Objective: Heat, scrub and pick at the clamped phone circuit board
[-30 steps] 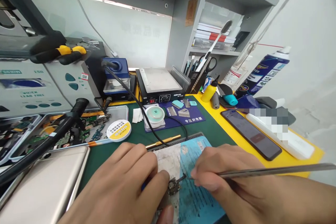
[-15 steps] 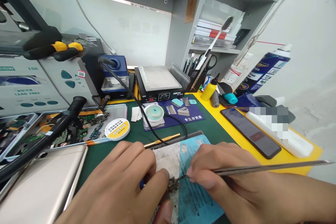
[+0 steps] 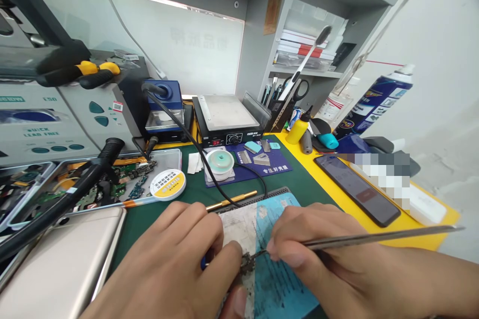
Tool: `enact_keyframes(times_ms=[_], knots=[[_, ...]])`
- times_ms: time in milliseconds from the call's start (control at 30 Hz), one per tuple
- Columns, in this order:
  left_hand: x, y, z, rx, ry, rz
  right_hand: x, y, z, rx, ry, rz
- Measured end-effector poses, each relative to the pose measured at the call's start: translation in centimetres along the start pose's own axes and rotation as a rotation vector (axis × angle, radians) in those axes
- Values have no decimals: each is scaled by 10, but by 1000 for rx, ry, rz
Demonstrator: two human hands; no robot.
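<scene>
The right hand (image 3: 333,264) is closed on slim metal tweezers (image 3: 389,234), rear end extending right. The left hand (image 3: 175,259) is curled, its index fingertip beside a small electronic component (image 3: 247,263); whether it grips the component cannot be determined. The component is located between the hands, over the blue-and-white pad (image 3: 280,284) on the green mat (image 3: 299,179)

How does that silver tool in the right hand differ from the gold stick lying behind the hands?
The silver tool is greyish, while the gold stick is brassy yellow. The right hand holds the silver tool; the gold stick lies by the far edge of the pad. The silver tool points rightward past the hand, whereas the gold stick's thinner tip points toward the cable. Both look slim and metallic.
</scene>
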State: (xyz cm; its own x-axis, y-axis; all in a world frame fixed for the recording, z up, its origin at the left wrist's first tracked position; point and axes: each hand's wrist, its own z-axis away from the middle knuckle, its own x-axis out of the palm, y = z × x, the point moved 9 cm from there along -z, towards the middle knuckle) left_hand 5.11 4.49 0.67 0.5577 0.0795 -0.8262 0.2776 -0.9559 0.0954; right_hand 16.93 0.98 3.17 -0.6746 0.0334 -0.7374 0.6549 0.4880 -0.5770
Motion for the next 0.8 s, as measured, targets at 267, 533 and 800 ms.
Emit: enact_keyframes(times_ms=[267, 533, 800], knots=[[0, 0, 0, -6, -8, -20, -3, -2, 0, -10, 19, 24], [1, 0, 1, 10, 12, 17, -3, -2, 0, -16, 21, 42], [1, -1, 5, 26, 8, 57, -2, 4, -1, 51, 41, -61]])
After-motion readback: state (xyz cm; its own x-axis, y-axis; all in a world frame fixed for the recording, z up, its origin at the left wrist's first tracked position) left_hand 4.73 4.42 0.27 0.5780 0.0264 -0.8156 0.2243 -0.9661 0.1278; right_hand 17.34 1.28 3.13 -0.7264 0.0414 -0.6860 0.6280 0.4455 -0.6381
